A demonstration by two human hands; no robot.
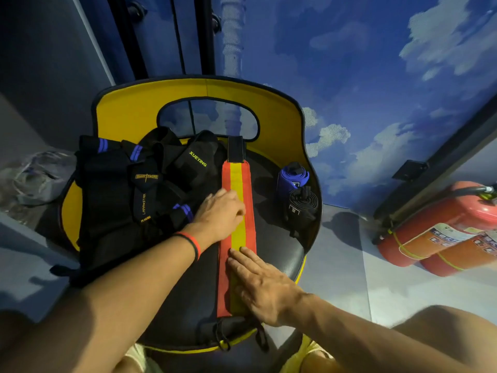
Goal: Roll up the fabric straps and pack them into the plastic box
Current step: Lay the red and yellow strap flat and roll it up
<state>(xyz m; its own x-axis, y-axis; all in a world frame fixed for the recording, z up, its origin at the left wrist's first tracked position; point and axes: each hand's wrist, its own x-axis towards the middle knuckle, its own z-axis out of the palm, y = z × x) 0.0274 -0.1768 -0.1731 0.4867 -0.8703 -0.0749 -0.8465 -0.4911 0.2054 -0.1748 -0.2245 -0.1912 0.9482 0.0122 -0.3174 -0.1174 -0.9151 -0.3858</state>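
A long red strap with a yellow centre stripe (238, 181) lies flat along the black chair seat (279, 254), its black end tab at the far end and black cords at the near end. My left hand (220, 214) presses flat on its middle. Flat on the near part of the strap rests my right hand (258, 281), fingers straight. A pile of unrolled black straps (129, 200), some with blue stripes, covers the seat's left half. A rolled blue strap (291, 177) and a rolled black strap (304, 203) stand at the seat's right edge.
The chair has a yellow backrest (129, 109) with a cut-out handle. A clear plastic object (37, 176), blurred, sits on the floor at the left. Two red fire extinguishers (441, 232) lie on the floor at the right. My knees show at the bottom.
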